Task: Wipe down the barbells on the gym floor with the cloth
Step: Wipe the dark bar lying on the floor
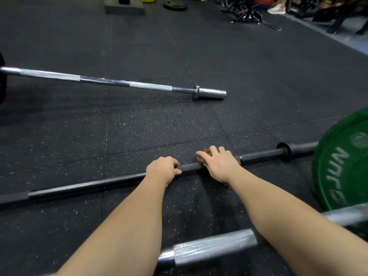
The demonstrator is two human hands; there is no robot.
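A black barbell (83, 185) lies across the floor from the left edge to a green plate. My left hand (162, 169) grips its shaft near the middle. Just to the right, my right hand (218, 163) holds a brown cloth (205, 151) wrapped round the same bar; most of the cloth is hidden under the fingers. A chrome barbell (111, 81) lies farther away on the left. A third, silver barbell (215, 246) runs under my forearms at the bottom.
A green bumper plate (342, 166) stands at the right edge. Far back are a grey block (124, 6), a black plate (175, 5), a black stand (247, 13) and a person's shoe (275, 9). Black speckled rubber floor (159, 120) lies between the bars.
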